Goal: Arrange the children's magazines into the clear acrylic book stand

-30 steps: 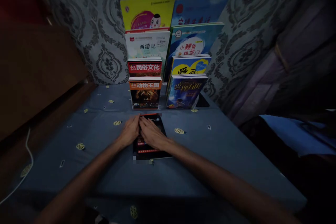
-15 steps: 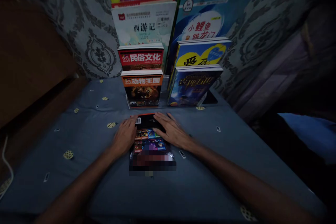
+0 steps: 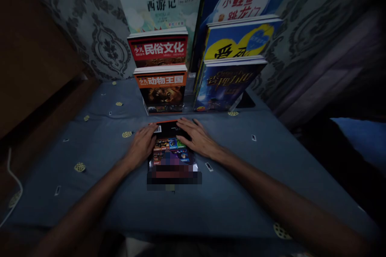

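Dark-covered book (image 3: 171, 150) lies flat on the blue tablecloth (image 3: 235, 192), before the tiered book display (image 3: 163, 88). Left hand (image 3: 141, 146) and right hand (image 3: 197, 140) rest flat-fingered on its edges, gripping nothing. Risk: sliding could bunch the cloth.

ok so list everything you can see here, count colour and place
flat book: 1, dark cover with red edge and coloured panels, lying on the table under both hands
lion book: 1, orange title band, front left of the rack
red book: 1, red, behind the lion book
white book: 1, white, back left
dark blue book: 1, dark blue, front right of the rack
blue and yellow book: 1, behind the dark blue one
tablecloth: 1, blue with small pale spots, covers the table
wallpaper: grey, patterned, behind the books
cable: 1, white, far left
left hand: 1, flat on the book's left edge
right hand: 1, flat on its right side
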`<act>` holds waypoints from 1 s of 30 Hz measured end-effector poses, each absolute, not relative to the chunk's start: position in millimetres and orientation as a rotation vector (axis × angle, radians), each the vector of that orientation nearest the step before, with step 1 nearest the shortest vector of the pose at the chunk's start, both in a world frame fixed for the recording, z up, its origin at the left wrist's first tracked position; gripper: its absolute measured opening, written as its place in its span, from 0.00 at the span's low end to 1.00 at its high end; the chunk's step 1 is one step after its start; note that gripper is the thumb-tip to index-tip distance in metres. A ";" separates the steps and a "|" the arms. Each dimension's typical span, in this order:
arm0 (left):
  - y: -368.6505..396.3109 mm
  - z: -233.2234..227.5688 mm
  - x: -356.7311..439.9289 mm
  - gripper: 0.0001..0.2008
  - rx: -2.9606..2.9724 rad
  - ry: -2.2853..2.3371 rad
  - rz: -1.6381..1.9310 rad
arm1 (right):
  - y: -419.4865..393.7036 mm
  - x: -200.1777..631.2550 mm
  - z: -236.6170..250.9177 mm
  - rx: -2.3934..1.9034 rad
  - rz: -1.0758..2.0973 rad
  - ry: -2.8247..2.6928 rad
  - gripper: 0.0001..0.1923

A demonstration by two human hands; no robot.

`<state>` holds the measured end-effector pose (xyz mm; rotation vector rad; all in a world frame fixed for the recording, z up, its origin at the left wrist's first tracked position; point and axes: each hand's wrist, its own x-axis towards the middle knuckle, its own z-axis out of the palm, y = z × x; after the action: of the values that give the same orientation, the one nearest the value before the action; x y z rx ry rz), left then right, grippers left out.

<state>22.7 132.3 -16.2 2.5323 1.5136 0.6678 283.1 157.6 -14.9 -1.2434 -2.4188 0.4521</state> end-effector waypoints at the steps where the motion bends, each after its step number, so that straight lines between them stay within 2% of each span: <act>1: 131.5 -14.6 19.9 0.22 2.525 1.503 0.650 | 157.3 282.5 -15.1 -1.246 0.445 -2.419 0.28; 13: 67.5 13.2 -0.5 0.22 2.479 1.291 0.578 | 156.3 279.9 -16.0 -1.273 0.397 -2.433 0.28; 23: 3.8 26.2 -4.9 0.28 2.680 1.066 0.643 | 156.8 280.9 -19.2 -1.247 0.367 -2.422 0.28; 26: 6.8 30.9 -3.6 0.26 2.724 1.039 0.640 | 157.1 281.0 -20.2 -1.246 0.364 -2.431 0.28; 30: 48.5 29.9 10.8 0.20 2.750 1.092 0.651 | 157.0 280.5 -21.8 -1.242 0.346 -2.431 0.28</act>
<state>10.8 48.5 29.9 2.7501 1.0918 0.6509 280.5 157.0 -21.8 -1.2417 -2.4309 0.3460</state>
